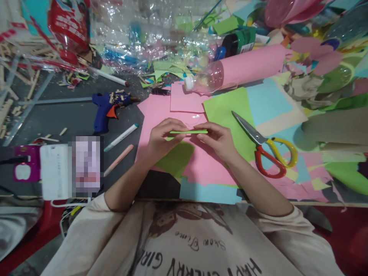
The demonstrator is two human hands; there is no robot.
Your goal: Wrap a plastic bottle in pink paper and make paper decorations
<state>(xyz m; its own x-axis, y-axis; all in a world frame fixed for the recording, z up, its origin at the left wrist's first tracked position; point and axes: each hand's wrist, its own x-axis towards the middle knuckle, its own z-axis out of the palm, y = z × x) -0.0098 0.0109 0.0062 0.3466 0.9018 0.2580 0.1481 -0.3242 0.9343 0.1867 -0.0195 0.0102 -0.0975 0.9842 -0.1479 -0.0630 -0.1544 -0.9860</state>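
Note:
Between my hands is a narrow folded strip of green paper (188,132), seen nearly edge-on and held level. My left hand (165,137) pinches its left end between thumb and fingers. At the right end, my right hand (216,138) grips it the same way. Underneath lie sheets of pink paper (212,168), with a green sheet (230,103) to the right. A smaller pink piece (186,100) lies just beyond my fingers. Scissors (258,142) with one red and one yellow handle rest open to the right of my right hand.
A blue glue gun (102,111) and markers (122,136) lie to the left. A pink-wrapped plastic bottle (247,69) lies on its side behind the paper. Paper scraps (313,180) cover the right side, and clear plastic wrapping (126,34) is piled at the back.

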